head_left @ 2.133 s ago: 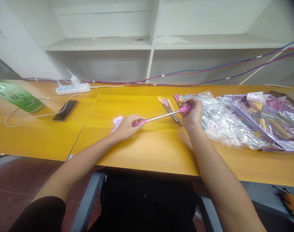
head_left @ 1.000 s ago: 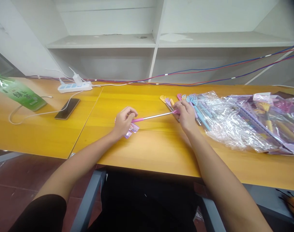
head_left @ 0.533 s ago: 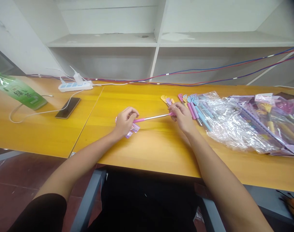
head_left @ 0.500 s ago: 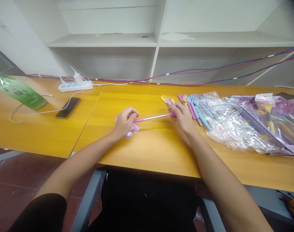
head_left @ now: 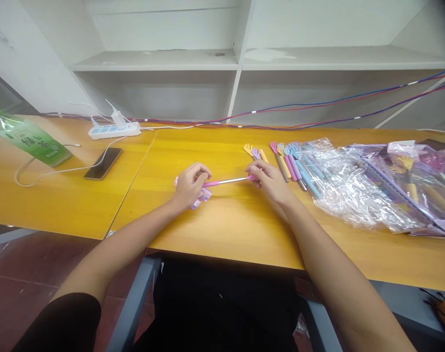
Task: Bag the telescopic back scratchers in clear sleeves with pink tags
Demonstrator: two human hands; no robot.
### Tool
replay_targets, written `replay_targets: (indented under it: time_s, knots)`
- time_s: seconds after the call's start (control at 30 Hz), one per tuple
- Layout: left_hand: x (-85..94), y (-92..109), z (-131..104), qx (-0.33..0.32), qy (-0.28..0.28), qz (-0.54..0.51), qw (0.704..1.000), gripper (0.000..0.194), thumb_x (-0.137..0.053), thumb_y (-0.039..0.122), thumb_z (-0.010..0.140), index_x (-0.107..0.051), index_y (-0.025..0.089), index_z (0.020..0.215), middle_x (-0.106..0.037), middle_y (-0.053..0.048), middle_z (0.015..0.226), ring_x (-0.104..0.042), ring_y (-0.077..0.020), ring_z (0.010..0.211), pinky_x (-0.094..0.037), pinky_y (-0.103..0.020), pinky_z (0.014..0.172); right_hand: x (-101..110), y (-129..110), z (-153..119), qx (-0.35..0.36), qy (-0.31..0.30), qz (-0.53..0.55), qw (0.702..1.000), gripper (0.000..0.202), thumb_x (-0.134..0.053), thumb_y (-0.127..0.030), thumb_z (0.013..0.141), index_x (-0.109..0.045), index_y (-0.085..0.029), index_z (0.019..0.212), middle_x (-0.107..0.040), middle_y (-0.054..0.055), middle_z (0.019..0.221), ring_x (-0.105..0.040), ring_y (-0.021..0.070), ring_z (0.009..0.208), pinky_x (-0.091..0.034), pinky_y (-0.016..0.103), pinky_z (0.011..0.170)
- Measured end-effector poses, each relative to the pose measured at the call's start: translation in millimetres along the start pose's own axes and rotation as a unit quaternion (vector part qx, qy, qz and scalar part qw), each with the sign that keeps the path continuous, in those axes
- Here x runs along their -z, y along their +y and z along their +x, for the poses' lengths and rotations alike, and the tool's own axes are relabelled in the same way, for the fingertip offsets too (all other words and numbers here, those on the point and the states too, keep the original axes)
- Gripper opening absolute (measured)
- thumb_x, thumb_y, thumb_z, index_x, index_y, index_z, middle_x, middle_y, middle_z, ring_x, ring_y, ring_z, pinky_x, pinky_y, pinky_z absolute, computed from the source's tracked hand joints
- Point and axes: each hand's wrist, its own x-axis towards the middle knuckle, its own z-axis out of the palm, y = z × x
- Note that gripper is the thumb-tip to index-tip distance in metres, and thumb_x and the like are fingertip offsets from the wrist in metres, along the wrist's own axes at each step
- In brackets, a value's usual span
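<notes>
A pink-handled rod (head_left: 232, 181) with a silver telescopic shaft spans the gap between my hands, above the yellow table (head_left: 222, 230). Its handle end is gripped by my left hand (head_left: 191, 185), whose fingers are curled. My right hand (head_left: 268, 180) pinches the pink head at the other end. Small pink and purple printed labels (head_left: 205, 194) lie beneath my left hand. Right of my right hand are several similar rods with claw-shaped heads, in pink, yellow, purple and blue (head_left: 307, 180).
Clear plastic wrappers (head_left: 354, 190) and a purple package (head_left: 398, 195) cover the table's right side. On the left are a phone (head_left: 103, 164), a green bottle (head_left: 31, 142) and a white power strip (head_left: 114, 130). Cables run along the back below white shelves (head_left: 156, 61).
My right hand has moved left toward my left hand, and the visible silver shaft is shorter. My left hand has barely moved.
</notes>
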Motion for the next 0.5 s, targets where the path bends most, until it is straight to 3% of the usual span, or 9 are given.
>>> replay_targets:
  time_s: [0.23, 0.5]
  knots:
    - [0.0, -0.1, -0.3, 0.001, 0.002, 0.005, 1.0, 0.016, -0.054, 0.028, 0.093, -0.067, 0.021, 0.086, -0.07, -0.002, 0.091, -0.063, -0.0176, 0.082, -0.048, -0.033, 0.079, -0.6, 3.2, -0.6, 0.002, -0.031, 0.017, 0.999, 0.053, -0.068, -0.074, 0.095, -0.07, -0.021, 0.1, -0.059, -0.001, 0.076, -0.052, 0.0127, 0.06, -0.041, 0.028, 0.055]
    - [0.0, -0.5, -0.4, 0.001, 0.0, 0.01, 1.0, 0.017, -0.054, 0.029, 0.093, -0.067, 0.021, 0.086, -0.071, -0.003, 0.091, -0.064, -0.018, 0.083, -0.048, -0.034, 0.08, -1.4, 2.3, -2.1, 0.004, -0.057, 0.029, 0.998, 0.051, -0.066, -0.071, 0.099, -0.07, -0.022, 0.112, -0.059, -0.002, 0.077, -0.052, 0.0121, 0.059, -0.041, 0.03, 0.06]
